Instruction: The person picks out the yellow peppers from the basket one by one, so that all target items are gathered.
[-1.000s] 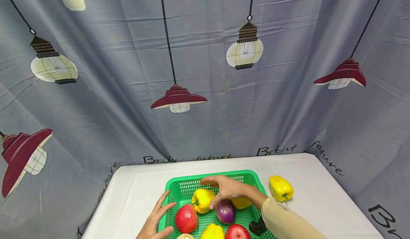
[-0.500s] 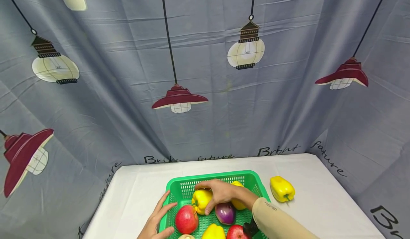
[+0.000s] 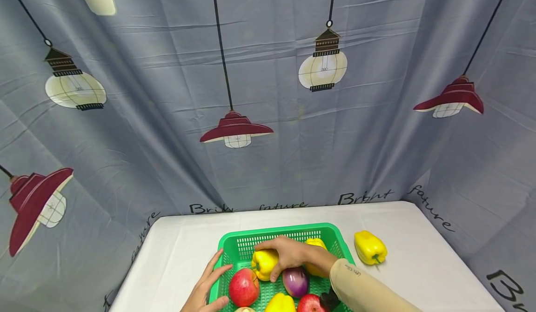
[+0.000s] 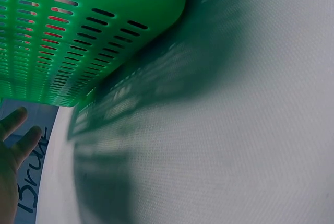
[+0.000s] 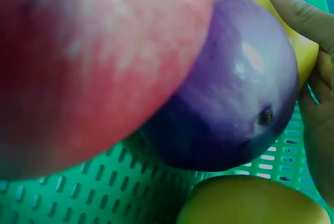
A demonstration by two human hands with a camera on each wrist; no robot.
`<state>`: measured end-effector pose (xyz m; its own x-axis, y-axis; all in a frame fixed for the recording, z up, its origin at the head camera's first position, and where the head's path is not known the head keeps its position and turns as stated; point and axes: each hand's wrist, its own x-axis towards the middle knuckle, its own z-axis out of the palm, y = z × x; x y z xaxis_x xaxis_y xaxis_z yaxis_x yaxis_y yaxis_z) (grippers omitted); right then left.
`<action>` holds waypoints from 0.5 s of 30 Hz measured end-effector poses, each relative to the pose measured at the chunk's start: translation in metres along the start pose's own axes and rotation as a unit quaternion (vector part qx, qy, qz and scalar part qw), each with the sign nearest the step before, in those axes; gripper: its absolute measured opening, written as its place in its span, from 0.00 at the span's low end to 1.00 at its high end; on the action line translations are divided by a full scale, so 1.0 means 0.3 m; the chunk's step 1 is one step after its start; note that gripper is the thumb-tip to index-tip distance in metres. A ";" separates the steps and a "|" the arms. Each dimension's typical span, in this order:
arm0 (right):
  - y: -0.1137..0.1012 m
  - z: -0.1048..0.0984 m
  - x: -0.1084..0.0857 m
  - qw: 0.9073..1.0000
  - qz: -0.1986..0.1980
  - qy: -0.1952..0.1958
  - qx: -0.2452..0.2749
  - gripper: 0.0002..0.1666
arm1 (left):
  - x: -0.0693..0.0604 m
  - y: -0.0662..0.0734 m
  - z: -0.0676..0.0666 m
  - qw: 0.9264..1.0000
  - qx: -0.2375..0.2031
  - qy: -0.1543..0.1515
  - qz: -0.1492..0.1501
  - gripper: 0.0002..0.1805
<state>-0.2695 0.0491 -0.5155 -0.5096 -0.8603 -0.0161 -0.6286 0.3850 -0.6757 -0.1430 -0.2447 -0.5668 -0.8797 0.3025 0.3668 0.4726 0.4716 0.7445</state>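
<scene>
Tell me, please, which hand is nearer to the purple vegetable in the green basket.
Right. The right hand grips a yellow pepper close beside the purple vegetable; the left hand is at the left edge of the green basket, past a red fruit.

Yellow pepper [image 3: 263,263] I hold: smooth, a bit shiny.
Purple vegetable [image 5: 235,78]: smooth skin, so glossy I see bright spots.
Green basket [image 3: 276,229]: smooth plastic.
White table cover [image 4: 235,156]: woven cloth, not shiny.
My sleeve [image 3: 364,288]: dull, plain cloth.
Grey curtain [image 3: 268,172]: creased cloth, mostly dull.
</scene>
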 end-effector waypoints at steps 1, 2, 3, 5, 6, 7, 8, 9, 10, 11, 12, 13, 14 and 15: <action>0.002 0.003 0.001 1.000 -0.003 0.003 -0.003 0.49 | 0.000 0.000 0.000 1.000 0.000 0.001 -0.001 0.30; 0.004 0.006 0.001 1.000 -0.008 0.007 -0.008 0.49 | 0.000 0.002 0.000 1.000 -0.001 0.002 -0.002 0.30; 0.005 0.008 0.001 1.000 -0.013 0.010 -0.012 0.48 | 0.001 0.003 0.000 1.000 -0.002 0.002 -0.005 0.30; 0.008 0.012 0.001 0.999 -0.021 0.016 -0.020 0.46 | 0.001 0.006 0.000 1.000 -0.003 0.003 -0.004 0.31; 0.008 0.014 0.001 0.999 -0.022 0.019 -0.022 0.46 | 0.002 0.007 -0.001 1.000 -0.003 0.003 -0.005 0.31; 0.009 0.016 0.001 0.999 -0.022 0.021 -0.022 0.45 | 0.002 0.009 -0.002 1.000 -0.004 0.004 -0.007 0.31; 0.010 0.017 0.001 0.999 -0.024 0.022 -0.023 0.44 | 0.003 0.011 -0.003 1.000 -0.003 0.003 -0.005 0.31; 0.010 0.018 0.001 0.999 -0.026 0.023 -0.022 0.43 | 0.003 0.011 -0.003 1.000 -0.001 0.003 -0.004 0.31; 0.010 0.018 0.001 0.999 -0.027 0.024 -0.021 0.42 | 0.003 0.012 -0.005 1.000 0.001 0.004 -0.004 0.31; 0.010 0.019 0.001 0.999 -0.027 0.025 -0.021 0.42 | 0.004 0.013 -0.005 1.000 0.003 0.003 -0.005 0.31; 0.010 0.020 0.001 0.999 -0.029 0.026 -0.021 0.41 | 0.004 0.014 -0.006 1.000 0.003 0.003 -0.007 0.31; 0.010 0.020 0.001 0.999 -0.031 0.026 -0.023 0.41 | 0.004 0.014 -0.006 1.000 0.004 0.003 -0.008 0.31; 0.010 0.021 0.001 0.999 -0.034 0.028 -0.025 0.41 | 0.004 0.015 -0.007 1.000 0.004 0.002 -0.009 0.31; 0.009 0.022 0.001 0.999 -0.035 0.028 -0.023 0.41 | 0.003 0.015 -0.007 1.000 0.004 0.002 -0.011 0.31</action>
<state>-0.2675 0.0477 -0.5221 -0.4945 -0.8661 0.0729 -0.6901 0.3403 -0.6387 -0.1418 -0.2440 -0.5620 -0.8900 0.2883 0.3532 0.4537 0.4840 0.7482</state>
